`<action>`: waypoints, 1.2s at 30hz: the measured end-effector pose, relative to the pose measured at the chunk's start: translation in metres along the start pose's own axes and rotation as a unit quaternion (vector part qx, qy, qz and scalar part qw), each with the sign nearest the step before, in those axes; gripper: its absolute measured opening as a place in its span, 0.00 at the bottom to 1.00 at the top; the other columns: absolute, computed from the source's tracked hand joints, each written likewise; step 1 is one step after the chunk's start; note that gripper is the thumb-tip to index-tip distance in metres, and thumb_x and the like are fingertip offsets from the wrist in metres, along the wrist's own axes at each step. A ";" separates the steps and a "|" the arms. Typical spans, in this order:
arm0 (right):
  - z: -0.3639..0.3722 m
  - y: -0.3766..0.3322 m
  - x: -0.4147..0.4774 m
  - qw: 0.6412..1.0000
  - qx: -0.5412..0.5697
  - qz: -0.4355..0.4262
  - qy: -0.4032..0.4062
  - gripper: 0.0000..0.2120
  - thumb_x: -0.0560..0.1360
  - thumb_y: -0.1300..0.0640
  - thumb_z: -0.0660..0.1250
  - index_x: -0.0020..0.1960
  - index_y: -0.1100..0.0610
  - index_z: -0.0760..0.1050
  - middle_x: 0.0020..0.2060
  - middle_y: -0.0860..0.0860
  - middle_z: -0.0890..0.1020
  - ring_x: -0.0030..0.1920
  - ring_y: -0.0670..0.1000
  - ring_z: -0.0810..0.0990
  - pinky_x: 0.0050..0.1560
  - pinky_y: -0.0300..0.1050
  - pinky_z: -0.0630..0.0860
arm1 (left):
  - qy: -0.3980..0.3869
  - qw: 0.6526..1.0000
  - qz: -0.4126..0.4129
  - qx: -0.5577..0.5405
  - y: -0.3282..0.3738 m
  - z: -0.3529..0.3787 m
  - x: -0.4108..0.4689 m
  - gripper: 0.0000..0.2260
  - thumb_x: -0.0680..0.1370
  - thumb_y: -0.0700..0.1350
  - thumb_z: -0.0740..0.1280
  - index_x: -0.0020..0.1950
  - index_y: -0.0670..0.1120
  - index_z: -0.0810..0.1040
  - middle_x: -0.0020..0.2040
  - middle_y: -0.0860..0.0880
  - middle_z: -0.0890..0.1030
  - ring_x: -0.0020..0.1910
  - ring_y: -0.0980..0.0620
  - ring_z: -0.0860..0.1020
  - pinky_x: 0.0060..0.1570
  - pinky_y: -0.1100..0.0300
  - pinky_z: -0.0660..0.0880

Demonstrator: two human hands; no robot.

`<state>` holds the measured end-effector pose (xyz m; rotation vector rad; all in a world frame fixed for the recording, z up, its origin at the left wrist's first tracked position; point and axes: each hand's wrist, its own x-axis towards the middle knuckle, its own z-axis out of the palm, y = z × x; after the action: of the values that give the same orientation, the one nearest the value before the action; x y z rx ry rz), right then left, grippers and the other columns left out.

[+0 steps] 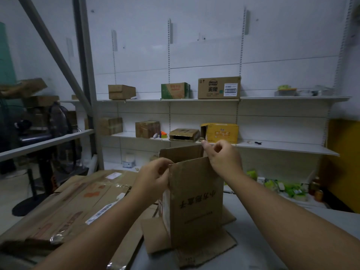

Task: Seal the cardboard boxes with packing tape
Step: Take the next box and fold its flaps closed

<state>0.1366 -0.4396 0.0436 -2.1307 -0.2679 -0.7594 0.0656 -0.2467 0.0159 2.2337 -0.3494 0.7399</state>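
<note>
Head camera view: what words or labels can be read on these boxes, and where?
"无限": brown box on the upper shelf.
Its white barcode label: too small.
Green box, yellow box: print blurred.
Held box: upside-down Chinese characters, not sharp enough to quote.
Flattened cardboard's label: blurred.

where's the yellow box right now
Head view, centre-right: the yellow box sits on the lower shelf against the wall, just behind the right hand, with a low open brown box immediately to its left.
</note>
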 end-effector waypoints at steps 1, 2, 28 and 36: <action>0.005 0.002 0.006 0.999 -0.034 0.006 -0.021 0.21 0.75 0.35 0.59 0.39 0.53 0.72 0.33 0.49 0.75 0.35 0.50 0.75 0.32 0.42 0.68 | 0.019 0.999 0.006 -0.029 -0.003 -0.003 0.001 0.06 0.79 0.42 0.62 0.47 0.52 0.76 0.40 0.54 0.77 0.36 0.61 0.75 0.33 0.69 0.71; 0.011 0.006 0.012 0.994 -0.099 0.009 -0.054 0.22 0.73 0.33 0.60 0.40 0.53 0.74 0.35 0.49 0.77 0.37 0.50 0.76 0.34 0.42 0.71 | 0.039 0.998 0.006 -0.056 -0.005 -0.004 0.003 0.06 0.79 0.42 0.62 0.46 0.52 0.76 0.40 0.53 0.77 0.35 0.61 0.75 0.33 0.69 0.72; -0.066 0.028 -0.065 0.957 0.169 0.163 -0.172 0.21 0.75 0.48 0.67 0.65 0.51 0.68 0.61 0.52 0.73 0.56 0.51 0.77 0.59 0.52 0.77 | -0.127 0.972 0.090 0.174 0.053 0.035 -0.046 0.23 0.72 0.65 0.60 0.65 0.59 0.68 0.61 0.55 0.67 0.58 0.56 0.64 0.55 0.59 0.68; -0.139 0.085 -0.156 0.838 -0.317 0.197 -0.398 0.30 0.70 0.32 0.64 0.59 0.55 0.76 0.54 0.52 0.81 0.52 0.51 0.79 0.53 0.47 0.77 | -0.141 0.968 0.059 0.200 0.062 0.050 -0.049 0.28 0.75 0.63 0.59 0.73 0.57 0.61 0.68 0.51 0.65 0.64 0.52 0.66 0.58 0.56 0.70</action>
<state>-0.0095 -0.5893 -0.0410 -2.9167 0.0222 0.3924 0.0188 -0.3242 -0.0063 2.7306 -0.5116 0.5916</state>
